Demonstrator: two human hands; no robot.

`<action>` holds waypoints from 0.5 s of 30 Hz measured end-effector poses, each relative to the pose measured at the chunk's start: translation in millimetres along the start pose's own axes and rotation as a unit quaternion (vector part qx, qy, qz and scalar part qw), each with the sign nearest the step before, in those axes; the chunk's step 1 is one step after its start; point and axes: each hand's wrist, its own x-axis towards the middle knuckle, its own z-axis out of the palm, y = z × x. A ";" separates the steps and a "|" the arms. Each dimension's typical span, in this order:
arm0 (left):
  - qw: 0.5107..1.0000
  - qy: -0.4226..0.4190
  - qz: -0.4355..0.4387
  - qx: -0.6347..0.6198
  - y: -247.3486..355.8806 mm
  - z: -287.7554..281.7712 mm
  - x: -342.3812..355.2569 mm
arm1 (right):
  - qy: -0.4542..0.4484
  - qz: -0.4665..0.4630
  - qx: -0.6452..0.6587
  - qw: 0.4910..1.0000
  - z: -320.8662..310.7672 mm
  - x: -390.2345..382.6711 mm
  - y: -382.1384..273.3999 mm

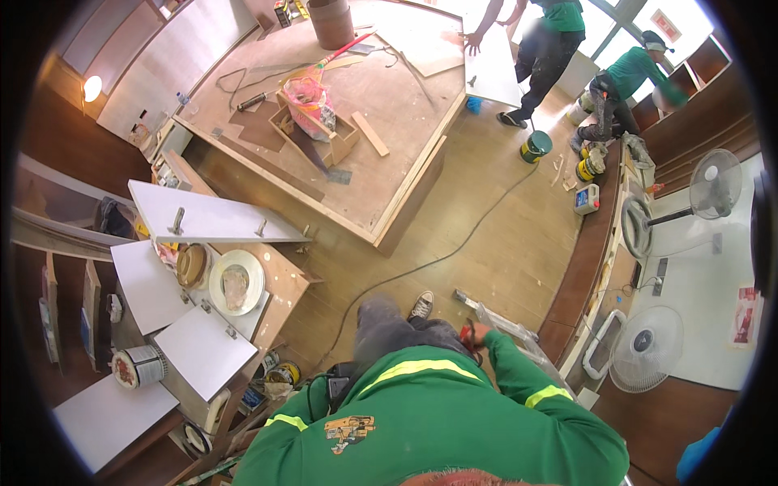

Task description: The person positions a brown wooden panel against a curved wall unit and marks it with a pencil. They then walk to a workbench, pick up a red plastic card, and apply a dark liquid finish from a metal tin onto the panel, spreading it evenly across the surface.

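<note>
Head view: the right arm bent forward, its hand at about half past four, beside the ladder. Its fingers were narrowly curled on a red object, its kind unclear. The left arm hung close to the body toward seven; its hand was hidden, so whether it was open or holding something could not be told. Toward eleven, an open wooden box held a pink bag; near half past eight, a round white container held a beige mass.
</note>
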 end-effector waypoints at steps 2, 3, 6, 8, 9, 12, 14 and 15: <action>0.998 -0.012 -0.021 0.051 59.1 5.0 -1.2 | -0.019 -0.132 0.335 0.933 -56.2 -19.3 -0.2; 0.998 -0.012 -0.029 0.059 79.4 5.4 -6.0 | -0.035 -0.200 0.476 0.856 -87.9 -21.1 -13.5; 0.992 -0.023 -0.058 0.112 155.9 -0.6 -5.0 | 0.111 -0.264 0.417 0.863 -181.3 -58.0 -78.6; 0.987 -0.028 -0.071 0.140 206.3 -6.0 1.9 | 0.171 -0.275 0.390 0.862 -242.0 -58.7 -101.0; 0.985 -0.030 -0.077 0.151 230.2 -9.7 7.4 | 0.199 -0.271 0.383 0.860 -267.1 -57.6 -106.7; 0.979 -0.027 -0.075 0.189 301.1 -18.0 33.2 | 0.263 -0.253 0.368 0.855 -333.1 -57.3 -115.2; 0.978 0.000 -0.033 0.207 349.9 -23.1 56.1 | 0.281 -0.228 0.372 0.855 -374.7 -58.6 -116.0; 0.975 0.019 0.003 0.223 380.8 -28.3 69.0 | 0.297 -0.222 0.383 0.846 -398.2 -61.2 -116.1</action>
